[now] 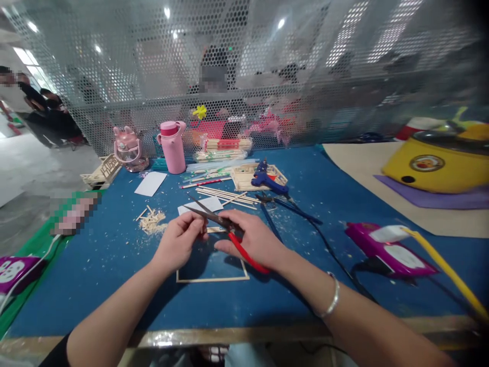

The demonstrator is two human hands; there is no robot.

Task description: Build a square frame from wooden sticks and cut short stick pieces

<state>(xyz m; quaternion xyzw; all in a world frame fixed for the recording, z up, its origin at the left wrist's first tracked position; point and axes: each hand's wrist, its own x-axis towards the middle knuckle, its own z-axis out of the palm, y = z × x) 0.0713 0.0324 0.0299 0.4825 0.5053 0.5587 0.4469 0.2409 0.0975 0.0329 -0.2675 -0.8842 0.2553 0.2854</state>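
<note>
My right hand (254, 238) is closed round red-handled scissors (229, 232); their dark blades are apart and point up to the left. My left hand (179, 239) pinches a small wooden stick piece (212, 230) right beside the blades. Both hands hover over a square frame of thin wooden sticks (212, 278) lying on the blue table mat (114, 275).
Loose wooden sticks (225, 194), a pile of stick offcuts (152, 221), a blue glue gun (267, 181) with its cord, a pink bottle (172, 147), white paper pieces (150, 183) and a magenta device (385, 250) lie around. A perforated screen (267, 76) stands behind; a yellow appliance (439, 163) is at the right.
</note>
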